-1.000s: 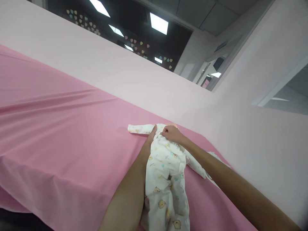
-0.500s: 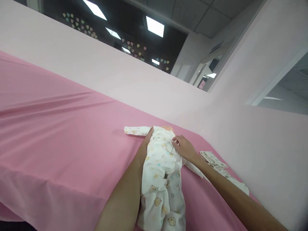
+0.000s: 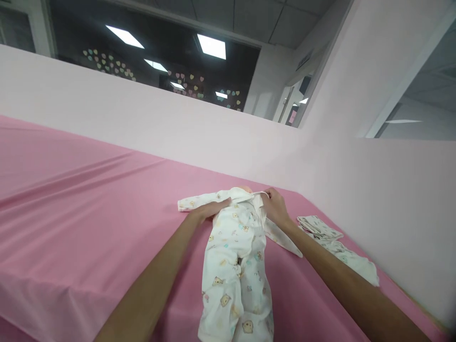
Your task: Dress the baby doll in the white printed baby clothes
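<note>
A white baby top [image 3: 204, 199] with small printed bears lies on the pink cover, its sleeves spread to both sides. Matching baby trousers [image 3: 228, 247] extend toward me below it. Something peach-coloured [image 3: 245, 189] shows at the neck; I cannot tell whether it is a doll's head. My left hand [image 3: 213, 209] rests at the left side of the top, fingers stretched out over the cloth, some of them hidden. With bent fingers my right hand [image 3: 276, 206] pinches the front edge of the top near the right shoulder and lifts it slightly.
The pink cover [image 3: 107, 228] spreads over the surface, with creases at the left. Folded printed clothes [image 3: 318, 228] and a looser white garment [image 3: 352, 261] lie at the right, beside the wall [image 3: 392, 204]. A low pale wall with windows runs behind.
My right hand has moved up to the shoulder and taken hold of the top's edge. My left hand has turned flatter across the top. The camera view has tilted.
</note>
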Motion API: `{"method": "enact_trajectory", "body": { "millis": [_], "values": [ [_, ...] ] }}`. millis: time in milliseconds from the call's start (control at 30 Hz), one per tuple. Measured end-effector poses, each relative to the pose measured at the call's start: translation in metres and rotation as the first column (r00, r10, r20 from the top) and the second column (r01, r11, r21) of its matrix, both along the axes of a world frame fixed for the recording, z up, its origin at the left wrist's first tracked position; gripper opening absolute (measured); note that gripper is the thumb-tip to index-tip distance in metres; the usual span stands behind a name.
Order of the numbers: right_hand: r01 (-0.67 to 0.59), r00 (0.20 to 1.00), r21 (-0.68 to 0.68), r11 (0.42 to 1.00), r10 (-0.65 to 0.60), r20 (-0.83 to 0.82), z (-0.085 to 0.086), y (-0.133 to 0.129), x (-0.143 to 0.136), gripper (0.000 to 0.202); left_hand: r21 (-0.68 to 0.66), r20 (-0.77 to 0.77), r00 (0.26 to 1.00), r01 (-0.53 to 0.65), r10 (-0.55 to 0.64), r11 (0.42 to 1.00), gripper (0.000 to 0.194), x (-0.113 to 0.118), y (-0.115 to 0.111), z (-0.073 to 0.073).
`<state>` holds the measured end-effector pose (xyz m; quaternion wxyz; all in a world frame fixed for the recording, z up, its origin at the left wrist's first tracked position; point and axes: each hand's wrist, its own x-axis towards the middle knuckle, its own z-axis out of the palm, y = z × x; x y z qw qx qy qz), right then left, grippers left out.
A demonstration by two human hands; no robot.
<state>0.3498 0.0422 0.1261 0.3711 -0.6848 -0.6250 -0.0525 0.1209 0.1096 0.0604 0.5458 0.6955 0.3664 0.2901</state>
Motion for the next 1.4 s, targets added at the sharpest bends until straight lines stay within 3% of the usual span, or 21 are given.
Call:
{"method": "enact_trajectory", "body": {
  "millis": [67, 133, 233, 333, 467, 533, 600, 667, 767, 867, 933, 1000, 1133, 1233, 1300, 1400],
  "values": [
    [-0.046, 0.999, 0.022, 0.999, 0.046, -0.023, -0.002, -0.007, -0.007, 0.018, 0.306, -0.263, 0.947, -0.1, 0.185, 0.947, 0.052, -0.005, -0.006, 0.007],
    [-0.104, 0.995, 0.035, 0.994, 0.104, 0.007, -0.009, -0.019, -0.01, 0.013, 0.505, -0.322, 0.88, -0.153, 0.35, 0.85, 0.039, -0.003, -0.012, 0.011],
    [-0.185, 0.968, 0.09, 0.979, 0.166, 0.187, -0.028, -0.04, -0.005, 0.009, 0.622, -0.286, 0.845, -0.196, 0.452, 0.758, 0.023, 0.004, -0.02, 0.015],
    [-0.189, 0.936, 0.142, 0.972, 0.134, 0.327, -0.047, -0.06, 0.007, 0.014, 0.725, -0.241, 0.831, -0.189, 0.501, 0.662, 0.017, 0.0, -0.033, 0.017],
    [-0.076, 0.945, 0.103, 0.992, 0.039, 0.325, -0.064, -0.078, 0.023, 0.013, 0.879, -0.265, 0.792, -0.037, 0.55, 0.476, 0.017, -0.023, -0.054, 0.006],
    [-0.056, 0.956, 0.025, 0.998, 0.047, 0.291, -0.071, -0.08, 0.027, 0.013, 0.903, -0.308, 0.769, 0.051, 0.56, 0.426, 0.015, -0.034, -0.063, -0.005],
    [-0.077, 0.973, -0.061, 0.995, 0.088, 0.212, -0.076, -0.08, 0.029, 0.011, 0.881, -0.342, 0.777, 0.07, 0.528, 0.468, 0.013, -0.04, -0.07, -0.015],
    [-0.102, 0.984, -0.11, 0.989, 0.116, 0.132, -0.079, -0.078, 0.028, 0.008, 0.816, -0.364, 0.808, 0.037, 0.463, 0.576, 0.01, -0.042, -0.075, -0.019],
    [-0.104, 0.994, -0.127, 0.986, 0.106, 0.005, -0.074, -0.083, 0.023, 0.011, 0.631, -0.312, 0.872, -0.106, 0.376, 0.769, 0.013, -0.039, -0.083, -0.012],
    [-0.137, 0.98, -0.117, 0.984, 0.117, -0.159, -0.064, -0.098, 0.014, 0.016, 0.454, -0.165, 0.931, -0.222, 0.326, 0.863, 0.019, -0.035, -0.091, -0.002],
    [-0.167, 0.975, -0.116, 0.979, 0.147, -0.164, -0.059, -0.11, 0.009, 0.017, 0.438, -0.135, 0.946, -0.209, 0.294, 0.875, 0.013, -0.034, -0.095, 0.002],
    [-0.175, 0.981, -0.143, 0.974, 0.16, -0.106, -0.06, -0.117, 0.006, 0.015, 0.486, -0.202, 0.937, -0.156, 0.284, 0.86, 0.005, -0.033, -0.096, 0.001],
    [-0.132, 0.991, -0.216, 0.968, 0.126, -0.038, -0.078, -0.117, 0.007, 0.017, 0.56, -0.433, 0.84, -0.035, 0.328, 0.828, 0.013, -0.037, -0.092, -0.008],
    [-0.16, 0.981, -0.282, 0.946, 0.183, 0.06, -0.088, -0.118, 0.009, 0.026, 0.566, -0.545, 0.787, 0.089, 0.291, 0.819, 0.014, -0.044, -0.089, -0.015],
    [-0.212, 0.949, -0.336, 0.918, 0.275, 0.153, -0.084, -0.121, 0.009, 0.027, 0.534, -0.571, 0.788, 0.146, 0.229, 0.833, 0.011, -0.048, -0.09, -0.016],
    [-0.171, 0.923, -0.319, 0.932, 0.265, 0.28, -0.065, -0.127, 0.007, 0.025, 0.514, -0.526, 0.808, 0.053, 0.265, 0.856, 0.011, -0.051, -0.094, -0.007]
  ]
}}
